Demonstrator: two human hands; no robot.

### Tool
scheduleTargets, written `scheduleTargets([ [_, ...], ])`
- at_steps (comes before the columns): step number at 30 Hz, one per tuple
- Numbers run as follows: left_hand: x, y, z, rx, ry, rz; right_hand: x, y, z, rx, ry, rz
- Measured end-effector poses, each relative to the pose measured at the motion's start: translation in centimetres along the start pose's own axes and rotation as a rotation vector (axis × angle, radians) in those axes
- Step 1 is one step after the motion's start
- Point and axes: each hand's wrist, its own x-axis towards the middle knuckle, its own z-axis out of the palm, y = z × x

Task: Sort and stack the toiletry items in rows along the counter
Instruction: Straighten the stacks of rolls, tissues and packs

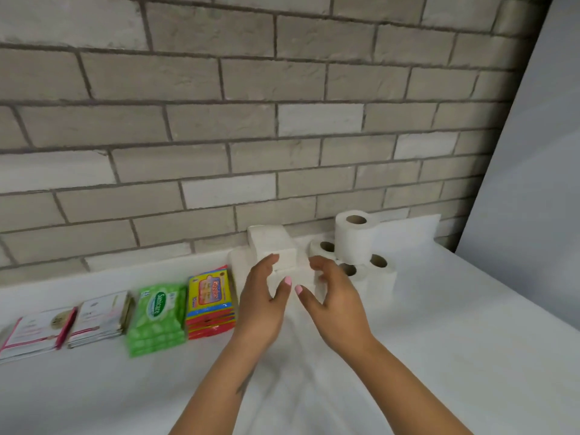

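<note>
Both hands [301,296] around white tissue stack [282,259]

"Sanicare" in white on the green wipes pack [157,318], print on the yellow-red packs [211,301] too blurred to read

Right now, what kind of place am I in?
Probably a bathroom or storeroom counter, though that is a guess. A white counter runs along a grey brick wall, with toilet rolls stacked by the corner and wipes packs laid in a row.
</note>
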Motion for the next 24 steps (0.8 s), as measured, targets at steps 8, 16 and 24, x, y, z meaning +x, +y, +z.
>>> scheduleTargets([
  [8, 4.3, 2.0, 9.4, 0.312, -0.111, -0.015, 5.4, 9.1, -7.9, -0.018, 0.022, 0.067],
  [16, 10.3, 1.6, 13.3, 0.645, -0.292, -0.111, 12.5, 17.1, -10.7, -0.141, -0.153, 0.181],
  [24, 14.5, -0.2, 15.6, 1.146, -0.550, -0.126, 19.1, 21.2, -9.2, -0.216, -0.585, 0.305],
])
